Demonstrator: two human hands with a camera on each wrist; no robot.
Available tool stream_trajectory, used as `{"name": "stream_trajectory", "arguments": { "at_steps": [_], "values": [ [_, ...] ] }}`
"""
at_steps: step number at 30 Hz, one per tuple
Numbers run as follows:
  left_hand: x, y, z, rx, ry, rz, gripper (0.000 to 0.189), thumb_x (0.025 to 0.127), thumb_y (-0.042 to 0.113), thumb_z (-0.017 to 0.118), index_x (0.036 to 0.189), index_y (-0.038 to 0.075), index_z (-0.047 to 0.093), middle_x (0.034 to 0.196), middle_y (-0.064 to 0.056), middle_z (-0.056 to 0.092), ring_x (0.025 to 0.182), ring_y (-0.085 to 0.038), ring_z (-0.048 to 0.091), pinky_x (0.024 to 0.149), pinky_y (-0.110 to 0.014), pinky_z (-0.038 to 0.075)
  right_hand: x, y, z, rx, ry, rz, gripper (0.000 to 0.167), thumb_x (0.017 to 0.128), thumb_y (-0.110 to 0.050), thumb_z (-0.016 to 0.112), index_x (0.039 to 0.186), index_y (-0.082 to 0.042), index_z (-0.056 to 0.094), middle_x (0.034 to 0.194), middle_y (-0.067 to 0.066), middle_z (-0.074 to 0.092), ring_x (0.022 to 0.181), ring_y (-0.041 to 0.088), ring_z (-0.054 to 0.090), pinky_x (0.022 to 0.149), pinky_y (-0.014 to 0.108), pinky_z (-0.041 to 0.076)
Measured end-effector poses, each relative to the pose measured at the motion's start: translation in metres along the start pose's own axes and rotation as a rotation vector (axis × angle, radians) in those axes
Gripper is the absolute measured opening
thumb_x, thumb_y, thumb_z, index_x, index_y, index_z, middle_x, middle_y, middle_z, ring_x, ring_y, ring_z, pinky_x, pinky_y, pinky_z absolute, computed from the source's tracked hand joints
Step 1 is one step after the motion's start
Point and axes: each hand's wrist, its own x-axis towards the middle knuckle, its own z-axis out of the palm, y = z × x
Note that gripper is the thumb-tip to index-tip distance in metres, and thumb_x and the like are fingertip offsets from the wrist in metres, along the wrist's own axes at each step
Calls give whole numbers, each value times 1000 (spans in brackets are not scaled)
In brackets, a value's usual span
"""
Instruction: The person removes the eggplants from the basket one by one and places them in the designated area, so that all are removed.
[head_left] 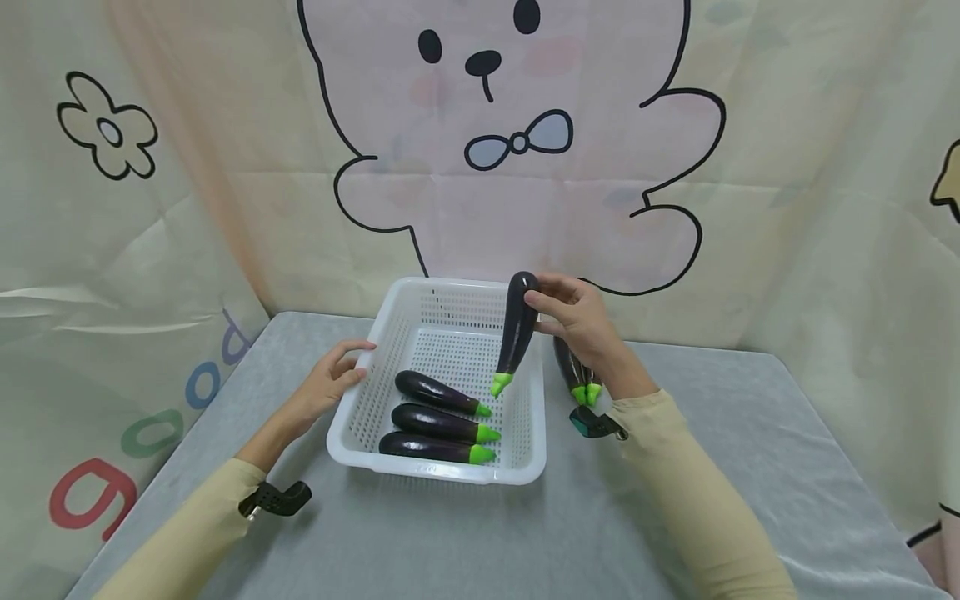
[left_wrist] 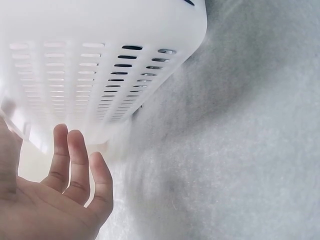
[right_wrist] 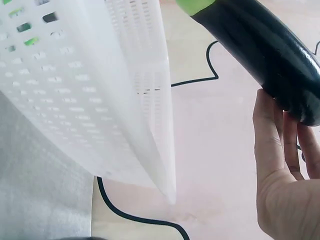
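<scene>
A white perforated plastic basket [head_left: 433, 472] sits on the table. Inside it, three glossy dark eggplants [head_left: 438, 422] lie side by side, bright green stem ends toward the right. My right hand [head_left: 573, 321] pinches another eggplant [head_left: 517, 321] near its rounded end, above the basket's right side, green end pointing down. The right wrist view shows fingers [right_wrist: 270, 140] against this eggplant [right_wrist: 270, 50]. At the basket's left rim, my left hand [head_left: 333, 375] holds the edge with thumb and index finger. Its other fingers [left_wrist: 77, 165] are loosely bent beside the outer wall in the left wrist view.
More eggplants [head_left: 572, 371] lie on the table right of the basket, partly hidden by my right hand and wrist. Grey cloth [head_left: 465, 542] covers the table. A printed curtain [head_left: 517, 217] hangs behind it and along the sides.
</scene>
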Motion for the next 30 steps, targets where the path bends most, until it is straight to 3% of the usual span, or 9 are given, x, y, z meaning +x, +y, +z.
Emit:
{"name": "stream_trajectory", "arguments": {
  "at_steps": [10, 18, 30],
  "values": [
    [0, -1, 1, 8, 9, -21, 45, 106, 16, 57, 147, 11, 41, 135, -34, 48, 101, -39, 63, 76, -46, 55, -15, -7, -31, 57, 40, -45, 21, 97, -5, 70, 118, -7, 70, 112, 11, 61, 99, 23, 65, 82, 41, 57],
    [0, -2, 1, 0, 4, -20, 45, 106, 16, 57, 147, 10, 41, 136, -33, 48, 102, -39, 62, 76, -45, 55, -31, -13, -60, 89, 62, -42, 19, 99, -6, 67, 118, -7, 69, 118, 11, 60, 107, 26, 65, 82, 40, 56],
    [-1, 0, 0, -9, -1, -10, 44, 106, 15, 57, 147, 8, 40, 134, -35, 48, 101, -39, 62, 76, -45, 55, -53, -16, -93, 134, 106, -56, 17, 100, -4, 64, 115, -7, 72, 113, 9, 63, 97, 22, 68, 80, 37, 56]
  ]
}}
